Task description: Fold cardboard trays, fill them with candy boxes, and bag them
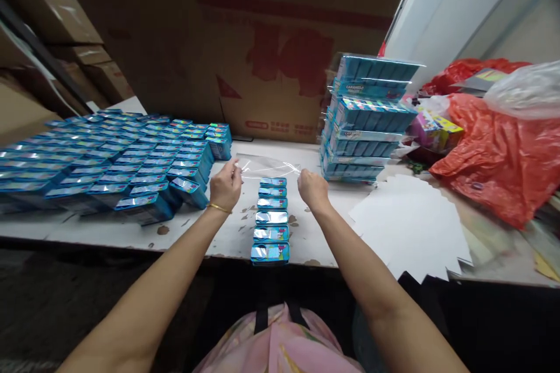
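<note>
My left hand (225, 185) and my right hand (312, 188) pinch opposite edges of a transparent plastic bag (268, 166), which is held flat and low over the white table (231, 239). Below and nearer me, several small blue foil-wrapped tins (271, 221) stand in a single line running away from me. The far tin in that line sits just under the bag's near edge. A gold bangle (219, 208) circles my left wrist.
Many blue tins (109, 163) cover the table's left side in rows. A tall stack of blue tins (367, 119) stands at the back right, beside white paper sheets (406, 224) and a red plastic bag (494, 151). A large cardboard box (280, 52) walls the back.
</note>
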A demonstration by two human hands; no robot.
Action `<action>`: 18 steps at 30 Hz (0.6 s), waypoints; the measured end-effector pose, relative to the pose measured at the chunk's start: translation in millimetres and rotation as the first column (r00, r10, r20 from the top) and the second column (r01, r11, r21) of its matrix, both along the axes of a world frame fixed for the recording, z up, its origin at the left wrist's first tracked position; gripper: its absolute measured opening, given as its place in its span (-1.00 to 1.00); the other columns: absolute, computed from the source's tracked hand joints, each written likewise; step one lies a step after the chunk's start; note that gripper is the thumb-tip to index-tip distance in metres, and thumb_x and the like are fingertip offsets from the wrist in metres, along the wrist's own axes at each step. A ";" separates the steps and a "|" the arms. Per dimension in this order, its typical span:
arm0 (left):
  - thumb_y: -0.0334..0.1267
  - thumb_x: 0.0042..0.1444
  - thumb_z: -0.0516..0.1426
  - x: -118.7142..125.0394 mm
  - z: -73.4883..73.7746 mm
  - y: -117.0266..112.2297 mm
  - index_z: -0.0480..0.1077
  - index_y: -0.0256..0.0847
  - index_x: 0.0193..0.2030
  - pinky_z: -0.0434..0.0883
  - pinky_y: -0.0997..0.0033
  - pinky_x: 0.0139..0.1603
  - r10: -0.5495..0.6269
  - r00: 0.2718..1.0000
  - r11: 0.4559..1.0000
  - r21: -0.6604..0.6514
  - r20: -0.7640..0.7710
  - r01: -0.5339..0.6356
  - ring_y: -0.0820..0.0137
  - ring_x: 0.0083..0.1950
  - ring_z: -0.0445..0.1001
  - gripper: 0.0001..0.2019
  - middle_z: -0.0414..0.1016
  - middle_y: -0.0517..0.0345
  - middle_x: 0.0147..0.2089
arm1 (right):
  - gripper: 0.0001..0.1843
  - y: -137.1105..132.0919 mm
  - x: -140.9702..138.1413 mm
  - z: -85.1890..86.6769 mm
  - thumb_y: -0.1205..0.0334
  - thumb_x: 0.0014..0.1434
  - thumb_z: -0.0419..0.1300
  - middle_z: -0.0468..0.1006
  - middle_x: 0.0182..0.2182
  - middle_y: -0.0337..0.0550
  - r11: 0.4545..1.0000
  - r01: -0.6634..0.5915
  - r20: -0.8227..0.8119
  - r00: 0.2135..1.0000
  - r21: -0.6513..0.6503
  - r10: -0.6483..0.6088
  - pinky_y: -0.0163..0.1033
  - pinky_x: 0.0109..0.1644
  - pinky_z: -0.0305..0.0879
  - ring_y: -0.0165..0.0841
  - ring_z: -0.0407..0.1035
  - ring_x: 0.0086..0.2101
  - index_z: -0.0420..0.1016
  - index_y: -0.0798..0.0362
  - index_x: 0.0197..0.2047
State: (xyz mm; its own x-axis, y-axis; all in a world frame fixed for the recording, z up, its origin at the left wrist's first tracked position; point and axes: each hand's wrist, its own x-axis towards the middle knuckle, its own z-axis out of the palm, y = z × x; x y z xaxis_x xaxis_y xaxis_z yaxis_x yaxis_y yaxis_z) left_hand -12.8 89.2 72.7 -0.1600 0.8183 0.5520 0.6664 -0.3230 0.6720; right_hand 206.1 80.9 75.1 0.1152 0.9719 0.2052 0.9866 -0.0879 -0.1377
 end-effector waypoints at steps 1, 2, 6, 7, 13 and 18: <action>-0.29 0.08 -0.01 -0.1 8.0 9.2 0.25 -0.31 0.03 0.36 0.53 -0.41 0.000 0.996 1.000 -0.015 0.089 0.002 0.51 -0.51 0.44 -0.65 0.50 0.12 -0.36 | -0.71 6.0 -1.1 8.6 0.23 0.22 -0.14 0.49 -0.42 -0.06 0.998 -0.013 -0.051 0.999 0.060 0.016 -0.29 -0.33 0.17 -0.31 0.39 -0.37 0.37 0.11 -0.22; -0.29 0.10 -0.01 0.4 18.2 15.0 0.17 -0.32 0.10 0.35 0.55 -0.46 -0.013 0.981 1.000 -0.006 0.192 0.015 0.51 -0.50 0.44 -0.59 0.50 0.09 -0.30 | -0.70 10.1 -2.3 18.3 0.24 0.22 -0.15 0.49 -0.39 -0.06 0.987 -0.027 -0.119 0.992 0.160 0.046 -0.28 -0.30 0.19 -0.33 0.39 -0.35 0.37 0.11 -0.17; -0.23 0.17 -0.07 9.4 59.4 12.1 -0.06 -0.17 0.22 0.35 0.64 -0.52 -0.234 0.804 0.970 0.184 0.547 0.157 0.46 -0.21 0.47 -0.53 0.35 0.01 0.04 | -0.59 18.5 -5.4 45.2 0.21 0.24 -0.23 0.47 -0.22 -0.08 0.784 0.008 -0.430 0.839 0.621 0.332 -0.31 -0.23 0.24 -0.43 0.38 -0.34 0.20 0.07 0.09; -0.22 0.17 -0.05 12.6 61.7 11.3 -0.06 -0.12 0.22 0.36 0.65 -0.52 -0.284 0.729 0.959 0.200 0.623 0.203 0.43 -0.15 0.45 -0.53 0.33 0.03 0.07 | -0.58 22.5 -6.5 43.4 0.19 0.23 -0.22 0.47 -0.22 -0.10 0.749 0.050 -0.510 0.763 0.661 0.399 -0.33 -0.26 0.26 -0.46 0.37 -0.38 0.16 0.06 0.12; -0.39 0.06 0.05 24.9 -22.2 63.9 0.28 -0.33 -0.21 0.39 0.66 -0.44 -0.005 0.396 0.895 -0.173 0.918 0.412 0.51 -0.31 0.48 -0.86 0.47 0.03 -0.30 | -0.72 80.0 -24.0 -38.0 0.18 0.04 0.04 0.49 -0.46 -0.19 0.964 0.204 -0.981 0.120 0.172 0.150 -0.43 -0.66 0.14 -0.59 0.19 -0.74 0.34 0.17 -0.21; -0.26 0.11 -0.03 24.7 -88.2 99.8 0.25 -0.31 -0.26 0.41 0.39 -0.19 0.032 0.706 0.907 -0.317 0.707 0.277 0.46 -0.26 0.48 -0.84 0.47 -0.01 -0.30 | -0.86 102.7 -24.3 -97.3 0.26 0.02 0.03 0.48 -0.54 -0.16 0.982 0.186 -1.000 0.019 0.010 0.007 -0.38 -0.53 0.28 -0.45 0.38 -0.59 0.25 0.15 -0.33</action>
